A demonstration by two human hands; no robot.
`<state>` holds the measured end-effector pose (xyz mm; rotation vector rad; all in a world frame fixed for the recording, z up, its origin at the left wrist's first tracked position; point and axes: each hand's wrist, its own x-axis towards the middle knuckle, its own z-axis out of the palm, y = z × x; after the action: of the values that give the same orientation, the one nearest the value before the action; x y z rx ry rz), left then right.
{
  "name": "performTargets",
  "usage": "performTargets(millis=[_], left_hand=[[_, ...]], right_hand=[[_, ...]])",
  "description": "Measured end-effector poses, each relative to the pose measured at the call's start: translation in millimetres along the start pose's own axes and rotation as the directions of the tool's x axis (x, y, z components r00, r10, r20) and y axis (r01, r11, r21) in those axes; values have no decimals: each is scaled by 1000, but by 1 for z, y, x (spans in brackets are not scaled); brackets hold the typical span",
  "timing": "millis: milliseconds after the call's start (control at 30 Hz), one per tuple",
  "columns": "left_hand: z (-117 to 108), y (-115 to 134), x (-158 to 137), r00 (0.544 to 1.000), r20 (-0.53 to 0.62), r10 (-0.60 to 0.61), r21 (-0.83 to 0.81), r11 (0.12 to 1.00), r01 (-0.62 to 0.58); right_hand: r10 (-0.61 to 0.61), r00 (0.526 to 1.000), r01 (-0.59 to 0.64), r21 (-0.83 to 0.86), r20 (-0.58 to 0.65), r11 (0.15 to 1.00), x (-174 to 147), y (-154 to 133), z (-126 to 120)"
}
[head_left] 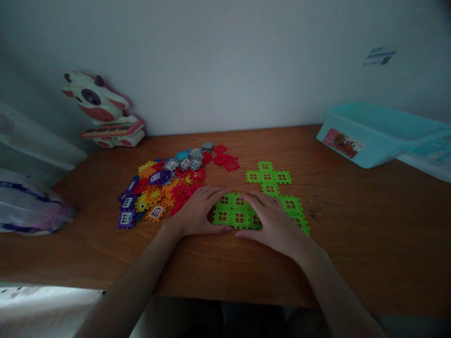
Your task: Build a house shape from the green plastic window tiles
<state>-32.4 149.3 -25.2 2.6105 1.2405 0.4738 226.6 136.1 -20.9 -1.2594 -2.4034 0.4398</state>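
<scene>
Bright green toy building tiles (239,218) with window cut-outs and toothed edges are joined into a flat panel on the table in front of me. My left hand (200,211) curves round the panel's left part, fingers at the far edge and thumb along the near edge. My right hand (273,220) grips it from the right in the same way, covering some tiles. Beyond my right hand lies a cross-shaped group of green tiles (267,176). More green tiles (291,203) show to the right of that hand; their link to the panel is hidden.
A heap of red, yellow, orange, purple and grey tiles (155,193) lies left of my hands. Several red pieces (231,163) are behind it. A cow toy with a keyboard (102,110) stands back left, a light-blue bin (378,136) back right, and a plastic bag (31,204) at left.
</scene>
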Motion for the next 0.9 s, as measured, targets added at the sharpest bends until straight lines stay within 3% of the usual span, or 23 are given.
performTargets(millis=[233,367,467,600,700,800,900], left_hand=[[3,3,-5,988,-138,-63,-232,972,29],[7,5,-4,971,-215,-103,-435,900,-1],[12,7,-2,973,-192,-131,-628,778,-19],[17,10,0,979,-144,-145,-766,643,-17],[17,13,1,985,-65,-160,-788,613,48],[16,14,2,980,-85,-179,-759,649,53],[17,14,2,981,-90,-173,-791,611,35]], right_hand=[[21,1000,-22,37,14,999,5,-1,10],[34,999,-34,85,7,996,3,3,12],[43,999,-43,135,2,990,0,3,13],[68,996,-79,222,56,972,-2,1,1],[69,992,-99,323,104,941,-4,9,-19],[209,977,-191,251,-50,949,-10,35,-38],[371,912,-356,112,-172,928,-18,67,-46]])
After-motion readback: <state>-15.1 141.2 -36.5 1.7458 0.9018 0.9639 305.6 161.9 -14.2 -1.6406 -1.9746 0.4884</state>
